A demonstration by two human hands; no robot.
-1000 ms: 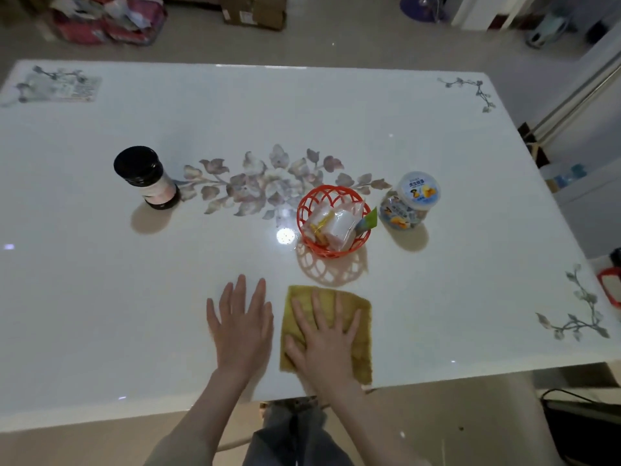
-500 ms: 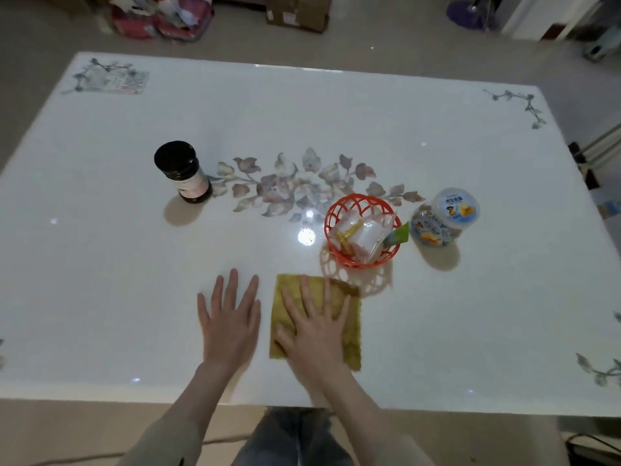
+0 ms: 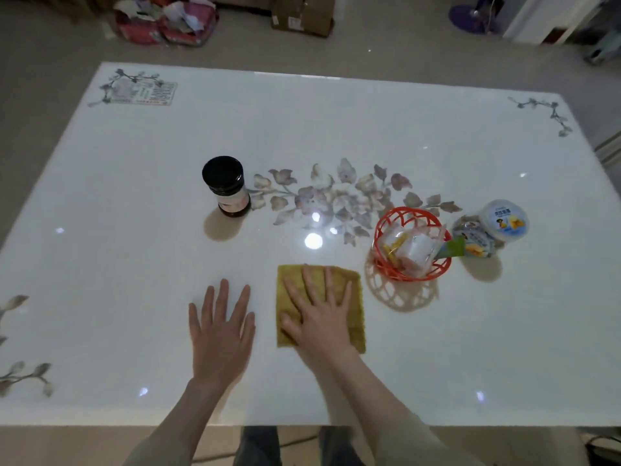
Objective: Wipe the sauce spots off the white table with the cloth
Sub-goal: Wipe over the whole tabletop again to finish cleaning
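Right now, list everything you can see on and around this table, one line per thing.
table: one, white with flower print, fills the view
cloth: one, yellow-green, flat near the front edge
jar: one, black lid, upright left of centre
basket: one, orange, right of centre
packets: several, mostly clear and white, in the basket
tub: one, white and blue lid, right of the basket
label: one, pale, far left corner
cardboard box: one, brown, floor beyond
bags: a pile, red, floor beyond
left hand: flat on the table
right hand: flat on the cloth
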